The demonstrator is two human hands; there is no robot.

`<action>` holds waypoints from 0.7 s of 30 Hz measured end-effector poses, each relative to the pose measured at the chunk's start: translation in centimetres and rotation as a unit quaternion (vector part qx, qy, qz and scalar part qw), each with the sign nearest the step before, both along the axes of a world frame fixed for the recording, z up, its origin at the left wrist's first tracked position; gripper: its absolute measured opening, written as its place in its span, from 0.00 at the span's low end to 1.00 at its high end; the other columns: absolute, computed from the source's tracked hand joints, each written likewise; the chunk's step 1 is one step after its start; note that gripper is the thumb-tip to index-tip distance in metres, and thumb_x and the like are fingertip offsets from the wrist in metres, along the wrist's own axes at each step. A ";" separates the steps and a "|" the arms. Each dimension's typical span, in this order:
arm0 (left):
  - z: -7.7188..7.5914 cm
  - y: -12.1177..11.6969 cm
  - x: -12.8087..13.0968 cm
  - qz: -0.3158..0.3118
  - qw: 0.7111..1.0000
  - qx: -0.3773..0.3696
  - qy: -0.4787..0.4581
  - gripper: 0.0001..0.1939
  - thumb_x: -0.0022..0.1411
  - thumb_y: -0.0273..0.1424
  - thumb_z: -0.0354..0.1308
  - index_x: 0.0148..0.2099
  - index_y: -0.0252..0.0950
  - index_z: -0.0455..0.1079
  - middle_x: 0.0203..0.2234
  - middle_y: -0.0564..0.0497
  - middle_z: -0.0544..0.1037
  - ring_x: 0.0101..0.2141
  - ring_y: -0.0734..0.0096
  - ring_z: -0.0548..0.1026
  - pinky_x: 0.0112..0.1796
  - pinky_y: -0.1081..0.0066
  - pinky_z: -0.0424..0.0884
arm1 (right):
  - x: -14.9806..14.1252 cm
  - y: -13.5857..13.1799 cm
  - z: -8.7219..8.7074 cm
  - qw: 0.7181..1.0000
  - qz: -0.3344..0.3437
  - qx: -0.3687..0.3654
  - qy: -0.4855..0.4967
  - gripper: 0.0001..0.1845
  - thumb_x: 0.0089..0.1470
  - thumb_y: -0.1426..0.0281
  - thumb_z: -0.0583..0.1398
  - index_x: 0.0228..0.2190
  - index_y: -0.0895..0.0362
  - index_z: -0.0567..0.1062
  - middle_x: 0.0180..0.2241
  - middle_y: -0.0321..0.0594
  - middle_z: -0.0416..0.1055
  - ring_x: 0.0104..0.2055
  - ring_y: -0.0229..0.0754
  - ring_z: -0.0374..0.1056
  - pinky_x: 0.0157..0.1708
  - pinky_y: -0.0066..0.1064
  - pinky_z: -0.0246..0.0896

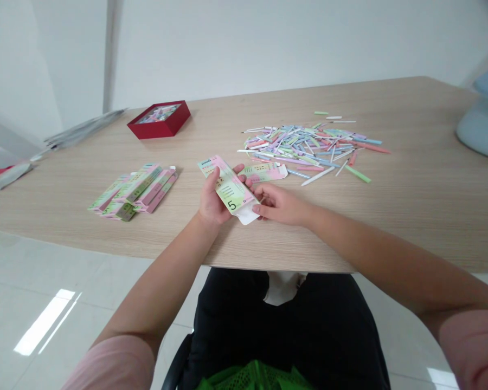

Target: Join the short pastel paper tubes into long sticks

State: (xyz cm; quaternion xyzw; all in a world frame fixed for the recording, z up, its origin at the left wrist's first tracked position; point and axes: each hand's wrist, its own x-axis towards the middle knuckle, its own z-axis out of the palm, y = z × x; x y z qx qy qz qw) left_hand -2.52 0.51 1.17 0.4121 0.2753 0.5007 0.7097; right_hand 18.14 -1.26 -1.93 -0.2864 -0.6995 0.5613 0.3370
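A printed pink-and-green cardboard box (231, 187) with a large "5" rests in my left hand (215, 197), thumb on top and fingers beneath. Its near end has a white flap standing out, and my right hand (278, 204) pinches that end between thumb and fingers. Whether anything is inside the box cannot be seen. Just behind my hands a second box of the same print (266, 171) lies flat on the table. Beyond it spreads a loose heap of pastel pens and caps (305, 143).
To the left, several filled-out boxes of the same print (136, 189) lie stacked on the wooden table (179, 238). Behind them stands a red box (162, 127) holding small pastel pieces. Grey plastic packets (85, 130) lie at the far left, and a pale blue-grey object (483, 127) is at the right edge.
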 end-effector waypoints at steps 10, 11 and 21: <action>-0.6 0.5 0.3 -0.003 0.991 -0.129 -0.022 0.41 0.64 0.68 0.48 0.51 0.34 0.74 0.30 0.47 0.82 0.31 0.61 0.83 0.36 0.61 0.82 | 0.8 -0.3 1.0 0.939 0.008 0.305 -0.158 0.28 0.67 0.64 0.61 0.66 0.49 0.66 0.53 0.46 0.74 0.45 0.45 0.74 0.49 0.42 0.74; -0.7 0.4 0.4 -0.006 0.991 -0.133 -0.022 0.41 0.64 0.68 0.48 0.51 0.34 0.74 0.30 0.47 0.82 0.31 0.61 0.83 0.36 0.61 0.82 | 0.8 -0.3 1.0 0.925 0.002 0.333 -0.182 0.28 0.67 0.63 0.61 0.66 0.48 0.68 0.54 0.47 0.74 0.48 0.46 0.74 0.51 0.44 0.72; -3.6 1.0 1.0 -0.056 0.995 0.011 0.081 0.48 0.61 0.70 0.49 0.68 0.40 0.68 0.53 0.39 0.82 0.51 0.46 0.81 0.47 0.55 0.80 | 0.8 -0.6 0.7 0.849 -0.160 0.418 -0.280 0.21 0.66 0.68 0.58 0.58 0.55 0.75 0.50 0.46 0.81 0.46 0.49 0.77 0.47 0.39 0.69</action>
